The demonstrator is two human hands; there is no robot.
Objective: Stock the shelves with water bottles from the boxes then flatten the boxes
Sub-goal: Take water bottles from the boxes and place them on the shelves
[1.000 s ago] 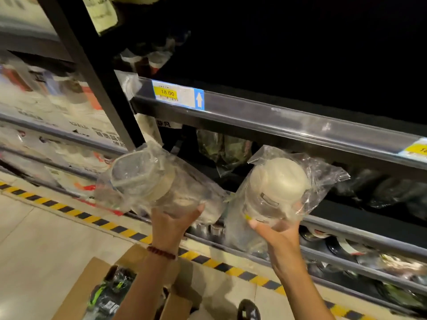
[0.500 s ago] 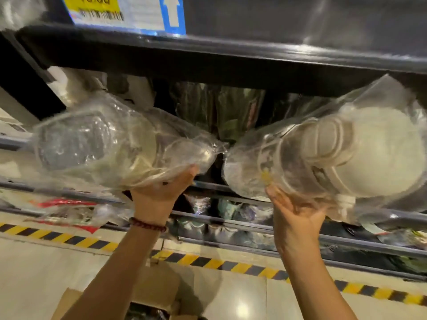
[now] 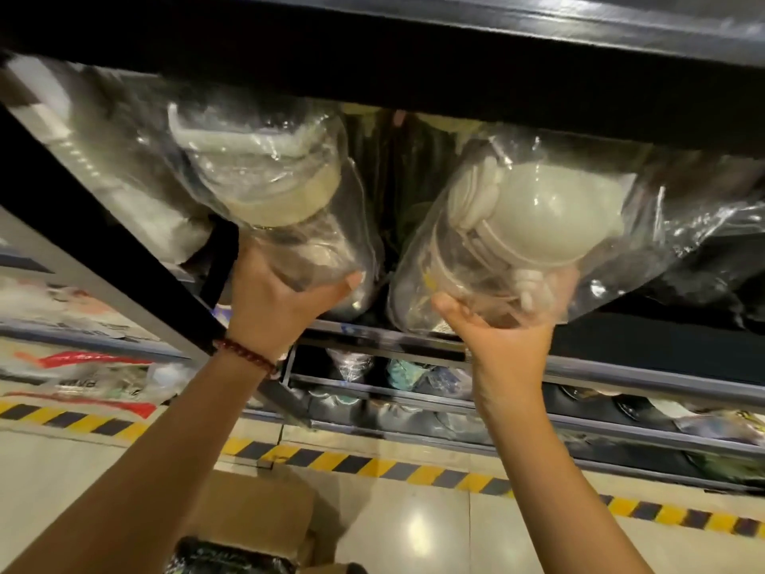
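I hold two clear water bottles, each wrapped in a crinkled plastic bag, up under a black shelf (image 3: 414,47). My left hand (image 3: 273,300) grips the base of the left bottle (image 3: 265,176), which has a pale cream lid. My right hand (image 3: 505,325) grips the base of the right bottle (image 3: 517,217), whose white domed lid points up and toward me. Both bottles tilt into the dark shelf opening, side by side with a narrow gap between them. An open cardboard box (image 3: 256,515) lies on the floor below my arms.
A black upright post (image 3: 107,250) slants down at the left. Lower shelves (image 3: 538,391) hold several bagged items. Yellow and black hazard tape (image 3: 414,466) runs along the glossy floor. More packaged goods (image 3: 82,366) fill the left rack.
Both bottles have moved up and deeper under the black shelf, and my view has come closer. The price label has left the frame.
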